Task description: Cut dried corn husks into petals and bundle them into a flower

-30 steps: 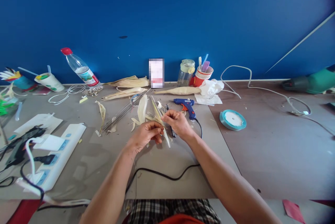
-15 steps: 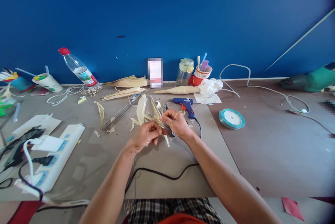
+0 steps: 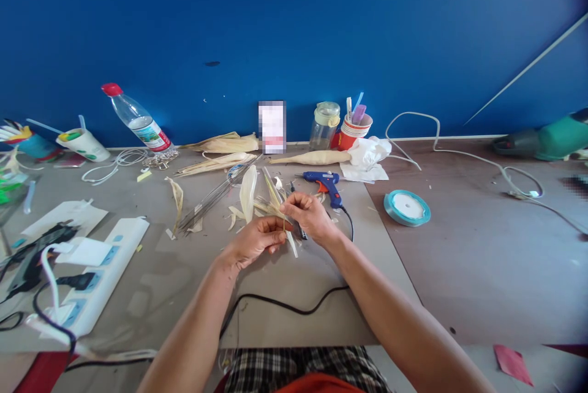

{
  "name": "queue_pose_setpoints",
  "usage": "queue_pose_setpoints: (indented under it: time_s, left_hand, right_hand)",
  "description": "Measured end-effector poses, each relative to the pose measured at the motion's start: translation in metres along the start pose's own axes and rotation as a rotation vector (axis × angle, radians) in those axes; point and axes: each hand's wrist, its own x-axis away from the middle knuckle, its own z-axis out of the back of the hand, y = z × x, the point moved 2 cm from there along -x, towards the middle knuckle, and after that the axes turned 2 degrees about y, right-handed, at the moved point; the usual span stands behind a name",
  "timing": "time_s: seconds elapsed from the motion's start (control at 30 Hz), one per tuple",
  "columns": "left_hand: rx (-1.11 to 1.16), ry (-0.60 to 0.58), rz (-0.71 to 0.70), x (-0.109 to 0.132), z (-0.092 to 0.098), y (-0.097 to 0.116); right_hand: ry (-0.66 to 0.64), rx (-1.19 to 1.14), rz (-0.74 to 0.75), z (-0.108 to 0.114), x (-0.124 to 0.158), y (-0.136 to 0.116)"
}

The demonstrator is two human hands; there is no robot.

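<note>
My left hand [image 3: 258, 239] and my right hand [image 3: 309, 214] meet over the middle of the table, both with fingers pinched. Between their fingertips runs a thin yellowish strip [image 3: 283, 223], its lower end in the left pinch and its upper end in the right. It looks like a sliver of dried husk. Just beyond the hands lie a pale corn husk piece [image 3: 248, 192] and several narrow husk strips [image 3: 272, 188]. A blue glue gun [image 3: 322, 183] rests past my right hand. Partly hidden beneath that hand is a black pen-like tool [image 3: 302, 233].
Thin metal wires [image 3: 220, 193] lie left of the husks. A white power strip [image 3: 114, 270] with plugs fills the near left. Along the wall stand a tilted bottle [image 3: 146, 130], a jar [image 3: 324, 130] and paper cups [image 3: 354, 131]. A ribbon roll [image 3: 407, 208] lies right; a black cord [image 3: 289, 306] crosses in front.
My left fingers have turned slightly and closed up, and the thin strip now shows upright between the two pinches. My right hand has barely moved.
</note>
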Motion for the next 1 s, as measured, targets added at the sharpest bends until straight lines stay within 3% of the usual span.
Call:
queue_pose_setpoints:
  time_s: [0.57,0.83,1.0]
  left_hand:
    - [-0.205,0.192,-0.118,-0.002,0.0,0.001]
    - [-0.182,0.439,-0.221,-0.006,0.014,0.001]
    - [-0.269,0.576,-0.344,-0.002,0.018,0.007]
  right_hand:
    - [0.026,0.014,-0.005,0.002,-0.003,0.003]
    - [0.083,0.209,0.014,0.008,-0.006,0.007]
    - [-0.03,0.422,-0.001,0.005,-0.003,0.001]
